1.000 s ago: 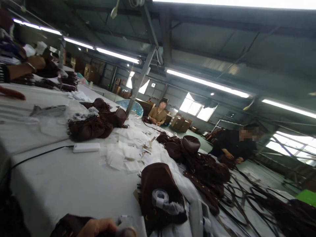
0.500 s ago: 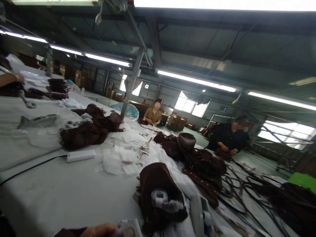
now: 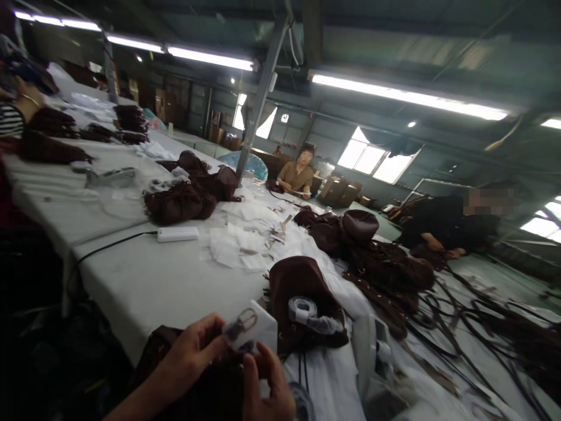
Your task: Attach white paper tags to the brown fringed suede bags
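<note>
Head view puts a white packet [image 3: 266, 326] low near the middle, raised between the person's two hands, just above a dark brown bag [image 3: 214, 389]. A buckle [image 3: 243, 322] with a rounded loop shows on the packet's face. The left hand [image 3: 193, 351] pinches the packet's left edge between thumb and fingers. The right hand [image 3: 268, 383] is at the lower edge, fingers curled; the detail is soft there, so whether they close on the packet cannot be told. The hands are near each other but not touching.

The step in hand seems to be fingertip handling of the packet and its buckle. By judgement, the next move calls for a secure left pinch and a light, exact touch from the right, since the packet looks thin and likely to bend.

Just beyond the hands, a second bag [image 3: 289, 283] lies on the white table [image 3: 140, 298], a plastic-wrapped coil [image 3: 302, 310] resting on it. Farther out are loose sheets [image 3: 236, 241] and a white box [image 3: 177, 234] with a black cord [image 3: 114, 245]. One heap of bags [image 3: 184, 202] lies left of the sheets, another pile [image 3: 372, 257] right, with dark straps [image 3: 456, 345] past it. Two co-workers, one in a tan top [image 3: 294, 174], one in dark clothes [image 3: 438, 225], handle brown pieces.
</note>
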The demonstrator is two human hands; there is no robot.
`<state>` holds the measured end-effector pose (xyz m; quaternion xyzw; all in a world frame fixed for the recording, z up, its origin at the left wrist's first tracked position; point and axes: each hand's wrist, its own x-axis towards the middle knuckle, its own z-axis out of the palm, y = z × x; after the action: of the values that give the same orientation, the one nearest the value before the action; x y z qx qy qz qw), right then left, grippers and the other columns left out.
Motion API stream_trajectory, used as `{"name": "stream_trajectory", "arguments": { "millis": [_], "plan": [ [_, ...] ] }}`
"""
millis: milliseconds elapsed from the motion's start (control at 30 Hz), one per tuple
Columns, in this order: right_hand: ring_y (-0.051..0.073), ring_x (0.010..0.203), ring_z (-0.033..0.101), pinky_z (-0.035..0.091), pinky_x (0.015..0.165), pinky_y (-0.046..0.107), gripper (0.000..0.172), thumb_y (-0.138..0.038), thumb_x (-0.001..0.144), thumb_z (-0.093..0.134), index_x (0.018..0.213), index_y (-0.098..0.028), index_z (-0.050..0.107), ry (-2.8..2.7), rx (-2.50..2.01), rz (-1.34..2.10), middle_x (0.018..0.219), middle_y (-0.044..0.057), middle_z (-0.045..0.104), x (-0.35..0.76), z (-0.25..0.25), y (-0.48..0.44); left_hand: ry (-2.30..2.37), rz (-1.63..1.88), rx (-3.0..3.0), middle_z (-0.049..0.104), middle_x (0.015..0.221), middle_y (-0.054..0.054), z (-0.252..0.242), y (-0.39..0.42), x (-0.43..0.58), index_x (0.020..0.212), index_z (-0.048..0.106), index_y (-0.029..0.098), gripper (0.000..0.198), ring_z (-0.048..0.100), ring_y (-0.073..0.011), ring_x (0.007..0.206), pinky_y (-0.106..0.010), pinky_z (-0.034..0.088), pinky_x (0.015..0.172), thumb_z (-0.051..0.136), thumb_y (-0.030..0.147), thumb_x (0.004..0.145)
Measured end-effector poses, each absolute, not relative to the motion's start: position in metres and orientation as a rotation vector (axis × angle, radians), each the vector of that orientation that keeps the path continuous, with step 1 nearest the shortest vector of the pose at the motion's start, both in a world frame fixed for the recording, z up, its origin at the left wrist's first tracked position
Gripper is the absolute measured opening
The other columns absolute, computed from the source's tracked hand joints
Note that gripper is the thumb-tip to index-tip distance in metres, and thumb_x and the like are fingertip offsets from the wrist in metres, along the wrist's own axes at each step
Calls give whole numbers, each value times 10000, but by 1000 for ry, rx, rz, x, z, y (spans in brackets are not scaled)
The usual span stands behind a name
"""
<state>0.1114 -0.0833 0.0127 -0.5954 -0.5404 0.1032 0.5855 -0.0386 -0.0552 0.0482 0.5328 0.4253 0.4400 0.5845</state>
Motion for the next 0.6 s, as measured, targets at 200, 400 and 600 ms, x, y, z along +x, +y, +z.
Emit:
{"name": "stream_trajectory", "arguments": {
  "millis": [200, 400, 600],
  "plan": [
    [166, 702, 646, 515, 632, 268, 223, -285, 833, 648, 1037, -196, 648, -1478, -1169, -65, 821, 60, 673, 103, 15, -77, 940, 1056, 1229, 602, 794, 4, 53, -59, -34, 875, 579, 158, 212, 534, -139, 751, -217, 422, 682, 566, 370, 866],
    [146, 704, 638, 496, 645, 250, 140, -121, 879, 567, 957, -180, 668, -1476, -1079, -207, 773, 59, 655, 100, 13, -70, 789, 971, 1282, 638, 971, -27, 48, -59, -43, 1071, 578, 184, 215, 573, -185, 933, -278, 444, 847, 558, 258, 869],
    [164, 672, 649, 510, 627, 270, 112, -140, 879, 561, 923, -180, 656, -1489, -1128, -229, 735, 63, 655, 93, 12, -73, 946, 997, 1287, 681, 1023, -34, 42, -55, -48, 1185, 535, 218, 363, 615, -207, 966, -285, 460, 868, 597, 249, 829]
  ]
}}
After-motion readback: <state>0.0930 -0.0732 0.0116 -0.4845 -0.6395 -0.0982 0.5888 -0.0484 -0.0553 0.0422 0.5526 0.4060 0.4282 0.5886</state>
